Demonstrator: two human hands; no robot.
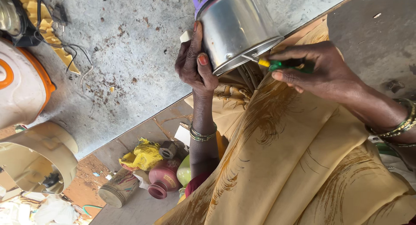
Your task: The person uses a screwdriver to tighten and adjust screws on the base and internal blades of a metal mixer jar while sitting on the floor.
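Note:
My left hand (195, 64) grips the side of a shiny steel jar (236, 25) with a purple end, holding it tilted over the edge of a grey concrete slab (130, 47). My right hand (318, 71) holds a screwdriver (284, 64) with a green and yellow handle. Its metal tip touches the inside of the jar's open rim. Both wrists wear bangles. A yellow patterned cloth (294, 164) drapes over my lap below the hands.
A white and orange appliance (21, 86) and a cream appliance housing (39, 160) sit at the left, with wires (73, 51) near them on the slab. On the floor below lie a crumpled yellow cloth (141, 155), a maroon clay pot (162, 179) and a dusty cylinder (117, 188).

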